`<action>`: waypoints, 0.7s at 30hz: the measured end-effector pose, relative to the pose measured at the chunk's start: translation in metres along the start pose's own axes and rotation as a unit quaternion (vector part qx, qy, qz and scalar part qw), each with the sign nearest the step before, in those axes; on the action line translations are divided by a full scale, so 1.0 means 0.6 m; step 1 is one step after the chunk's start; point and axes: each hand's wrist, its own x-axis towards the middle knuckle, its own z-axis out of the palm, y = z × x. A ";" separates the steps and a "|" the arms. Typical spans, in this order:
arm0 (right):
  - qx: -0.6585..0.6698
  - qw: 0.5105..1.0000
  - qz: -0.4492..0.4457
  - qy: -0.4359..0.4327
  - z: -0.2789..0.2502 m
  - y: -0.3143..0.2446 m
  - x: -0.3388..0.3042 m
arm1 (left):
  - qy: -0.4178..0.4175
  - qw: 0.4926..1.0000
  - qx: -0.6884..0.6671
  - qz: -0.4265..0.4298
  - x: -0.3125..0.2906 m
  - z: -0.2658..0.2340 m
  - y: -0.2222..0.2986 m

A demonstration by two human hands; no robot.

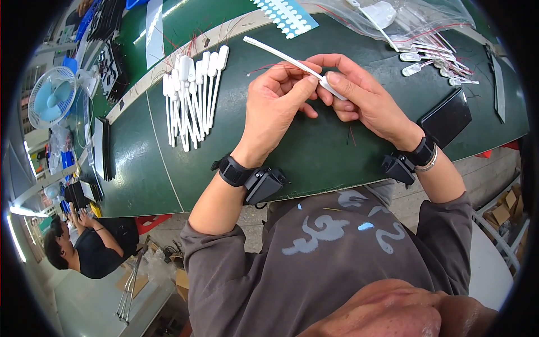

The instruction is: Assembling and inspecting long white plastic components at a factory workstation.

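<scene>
Both my hands hold one thin white plastic stick (281,54) with a wider paddle-shaped head, above the green table. Its long shaft points up and to the left. My left hand (268,109) pinches it near where shaft and head meet, and red wire trails beside those fingers. The head end sits between the thumb and fingers of my right hand (373,101), which partly cover it. To the left lies a bundle of similar white sticks (223,58), heads away from me. More white paddle-headed pieces (411,69) with red wires are heaped at the far right.
A light-blue sheet of white stickers (286,18) lies at the back, beside a clear plastic bag (432,19). Right of my hands rests a black phone (449,118). Dark strips and a fan (51,98) stand far left, where another person (95,250) sits.
</scene>
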 end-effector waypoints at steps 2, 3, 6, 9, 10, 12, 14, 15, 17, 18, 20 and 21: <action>-0.007 1.000 -0.001 0.002 0.000 0.002 0.001 | -0.001 1.000 -0.011 -0.006 0.000 0.001 0.001; -0.009 1.000 -0.002 0.002 0.000 0.003 0.002 | -0.004 1.000 -0.015 -0.009 0.000 0.001 0.001; -0.014 1.000 -0.002 0.003 0.000 0.005 0.001 | -0.008 1.000 -0.023 -0.017 -0.001 0.002 0.000; -0.050 0.999 -0.019 -0.006 -0.002 0.008 0.002 | 0.003 1.000 -0.011 0.001 -0.002 0.004 -0.002; -0.050 0.999 -0.018 -0.006 -0.002 0.008 0.002 | 0.003 1.000 -0.011 0.001 -0.002 0.004 -0.002; -0.079 0.997 -0.025 -0.005 -0.001 0.007 0.001 | 0.002 1.000 0.017 0.013 -0.001 0.003 -0.003; -0.094 0.995 -0.028 -0.005 -0.001 0.008 0.000 | 0.003 0.999 0.030 0.020 -0.001 0.002 -0.005; -0.103 0.994 -0.031 -0.004 0.000 0.009 0.000 | 0.008 0.998 0.050 0.031 -0.001 0.003 -0.006; -0.123 0.992 -0.037 0.000 0.002 0.012 0.000 | 0.019 0.994 0.088 0.055 -0.001 0.004 -0.010; -0.123 0.992 -0.036 -0.001 0.002 0.014 0.001 | 0.020 0.994 0.088 0.055 -0.001 0.005 -0.011; -0.168 0.983 -0.068 0.007 0.005 0.020 0.002 | 0.034 0.996 0.067 0.044 -0.004 0.009 -0.014; -0.191 0.978 -0.084 0.011 0.006 0.020 0.003 | 0.042 0.997 0.056 0.039 -0.004 0.009 -0.015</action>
